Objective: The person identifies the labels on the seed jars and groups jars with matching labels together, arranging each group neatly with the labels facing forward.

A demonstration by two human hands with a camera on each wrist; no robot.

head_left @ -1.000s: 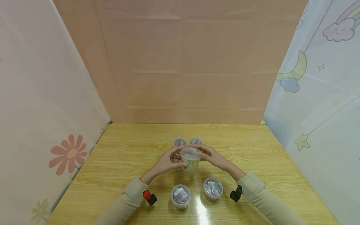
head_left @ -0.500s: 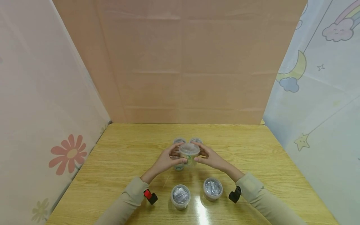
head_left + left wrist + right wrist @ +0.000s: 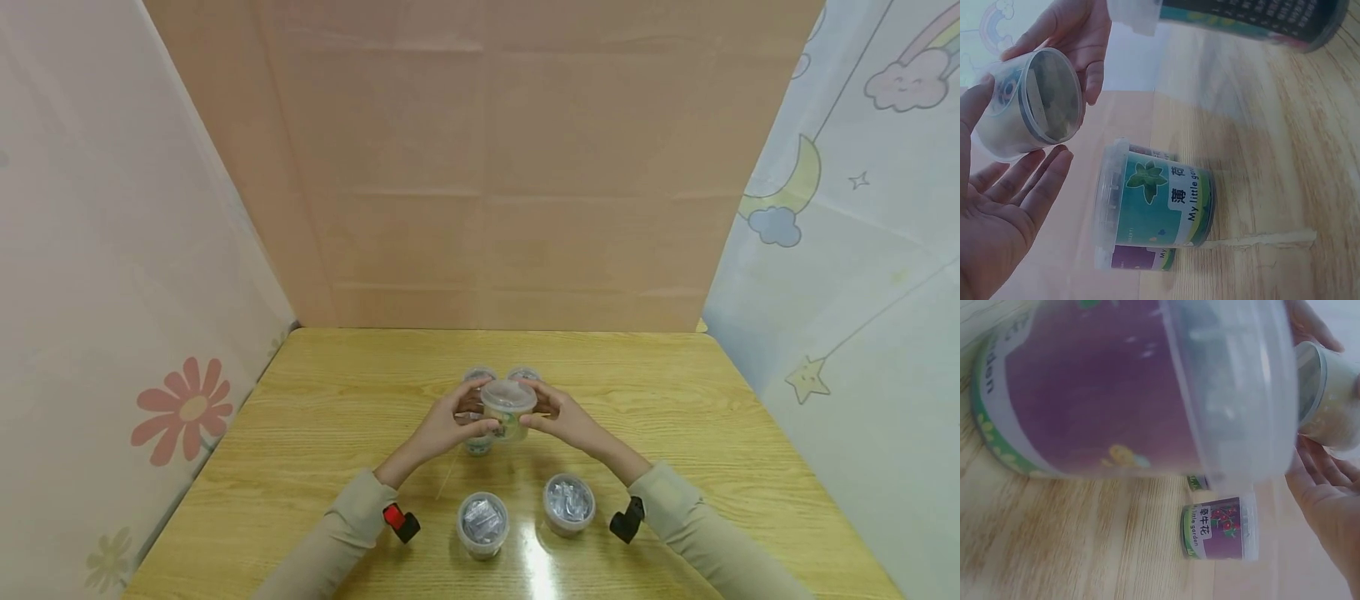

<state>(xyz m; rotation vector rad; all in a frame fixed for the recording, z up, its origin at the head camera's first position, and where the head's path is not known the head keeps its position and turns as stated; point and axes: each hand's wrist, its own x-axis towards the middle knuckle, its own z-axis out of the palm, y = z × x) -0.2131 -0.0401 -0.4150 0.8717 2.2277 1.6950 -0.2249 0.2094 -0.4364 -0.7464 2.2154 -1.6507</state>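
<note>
A clear lidded plastic tub (image 3: pixel 508 408) with a yellowish label is held up over the table between both hands. My left hand (image 3: pixel 442 425) grips its left side, thumb toward me and fingers behind. My right hand (image 3: pixel 570 425) holds the right side in the same way, its thumb on the front. From below, the left wrist view shows the tub's base (image 3: pixel 1057 97). Beneath the left fingers stands a tub with a teal label and a mint leaf (image 3: pixel 1160 200), partly hidden in the head view.
Two lidded tubs with silvery packets inside, one left (image 3: pixel 482 523) and one right (image 3: pixel 568 503), stand near me. Two more, back left (image 3: pixel 479 375) and back right (image 3: pixel 523 374), are partly covered by the hands. A thin pale stick (image 3: pixel 447 477) lies on the wooden table (image 3: pixel 337 400).
Both hands have raised the tub slightly, and its label has turned a little. My right thumb has shifted down from near the lid to the tub's front.
</note>
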